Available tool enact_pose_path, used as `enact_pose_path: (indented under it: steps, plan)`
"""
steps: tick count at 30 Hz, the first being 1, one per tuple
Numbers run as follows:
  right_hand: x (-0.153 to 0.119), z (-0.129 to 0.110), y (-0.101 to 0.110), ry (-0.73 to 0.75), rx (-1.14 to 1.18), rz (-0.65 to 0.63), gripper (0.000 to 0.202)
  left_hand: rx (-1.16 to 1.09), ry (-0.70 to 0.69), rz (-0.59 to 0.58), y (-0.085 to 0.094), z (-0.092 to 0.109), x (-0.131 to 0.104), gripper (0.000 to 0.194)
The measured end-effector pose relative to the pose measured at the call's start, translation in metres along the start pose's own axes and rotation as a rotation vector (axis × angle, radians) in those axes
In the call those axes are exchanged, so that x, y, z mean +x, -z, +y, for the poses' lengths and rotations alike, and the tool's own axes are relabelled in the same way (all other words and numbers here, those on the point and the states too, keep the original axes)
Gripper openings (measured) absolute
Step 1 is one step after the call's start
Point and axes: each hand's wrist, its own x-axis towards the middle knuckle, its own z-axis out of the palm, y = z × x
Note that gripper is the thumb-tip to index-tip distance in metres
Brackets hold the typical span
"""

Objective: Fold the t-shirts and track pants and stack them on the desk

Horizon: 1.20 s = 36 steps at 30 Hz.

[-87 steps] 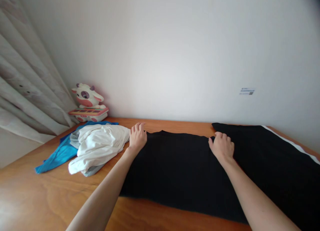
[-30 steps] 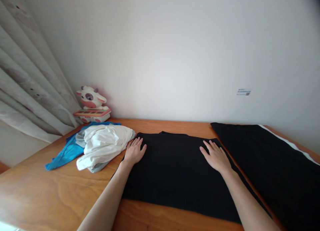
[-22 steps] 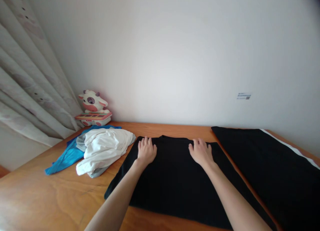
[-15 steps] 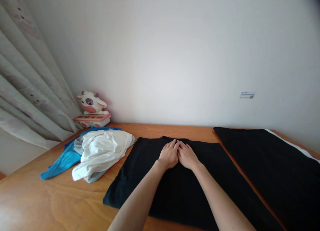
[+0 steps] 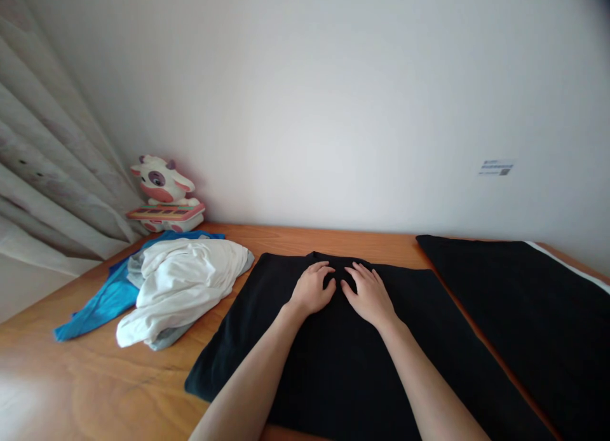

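Note:
A black garment (image 5: 343, 371), looking like a shirt with a collar at its far edge, lies spread flat in front of me. My left hand (image 5: 312, 287) rests on its upper middle, fingers apart and slightly curved. Beside it, with a small gap between, my right hand (image 5: 368, 293) lies on the same cloth with its fingers spread. Neither hand grips anything. My forearms cover parts of the garment's lower half.
To the left, a crumpled white garment (image 5: 185, 282) lies over a blue one (image 5: 107, 304) on the wooden table (image 5: 95, 390). A cow toy keyboard (image 5: 164, 196) stands by the curtain (image 5: 52, 174). Another black garment with a white stripe (image 5: 519, 301) lies at right.
My hands, which were touching at the collar area, have moved apart, the left one leftward and the right one rightward. The view has shifted slightly.

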Motion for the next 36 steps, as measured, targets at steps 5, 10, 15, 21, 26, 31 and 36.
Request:
enact_pose_path:
  steps: [5,10,15,21,26,31,36]
  plan:
    - [0.005,0.008,0.005,-0.104,0.486,0.116,0.039,-0.827,0.370,0.287,0.012,-0.013,0.012,0.015]
    - [0.008,0.033,0.029,-0.223,0.742,0.264,0.061,-1.079,0.528,0.631,0.034,-0.030,0.016,0.014]
    - [-0.002,0.049,0.053,-0.427,1.515,0.477,0.050,-1.300,0.602,0.734,0.054,-0.028,0.008,0.014]
    - [-0.004,0.037,0.060,-0.598,1.931,0.490,0.026,-1.777,0.628,0.714,0.070,-0.022,-0.002,0.013]
    - [-0.007,0.039,0.071,-0.626,1.860,0.546,0.030,-1.513,0.638,0.701,0.076,-0.017,-0.002,0.009]
    - [-0.008,0.053,0.082,-0.685,1.573,0.537,0.028,-1.157,0.722,0.594,0.085,-0.019,0.005,0.012]
    - [-0.003,0.069,0.091,-0.763,1.039,0.417,0.026,-0.634,0.796,0.492,0.107,-0.031,0.012,0.018]
